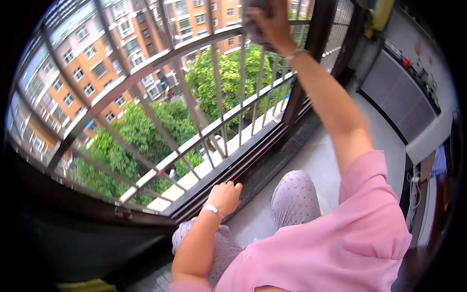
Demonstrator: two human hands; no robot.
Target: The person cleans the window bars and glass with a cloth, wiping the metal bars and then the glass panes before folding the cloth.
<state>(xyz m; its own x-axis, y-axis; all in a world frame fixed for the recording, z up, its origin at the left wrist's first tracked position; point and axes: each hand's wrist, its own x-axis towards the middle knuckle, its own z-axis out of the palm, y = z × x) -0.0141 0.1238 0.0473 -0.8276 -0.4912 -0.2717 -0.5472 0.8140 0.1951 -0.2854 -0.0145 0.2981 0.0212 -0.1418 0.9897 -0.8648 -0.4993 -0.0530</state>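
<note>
At the top of the view, my right hand (274, 29) is raised and presses a bunched dark grey-brown cloth (256, 34) in front of the barred window, close to its dark upright frame (321, 33). The cloth is partly cut off by the picture's top edge. Lower down, my left hand (224, 199) is at the bottom rail of the window frame (193, 210), its fingers curled. Whether it grips the rail or only rests there cannot be told. Beyond the frame stand metal security bars (217, 84) with curved cross rails.
A dark stone sill (277, 164) runs below the window, above the pale tiled floor (317, 157). On the right are grey cabinets (397, 95) with a dark counter carrying small items. White cables (414, 186) hang nearby. Trees (146, 127) and orange apartment buildings (98, 69) lie outside.
</note>
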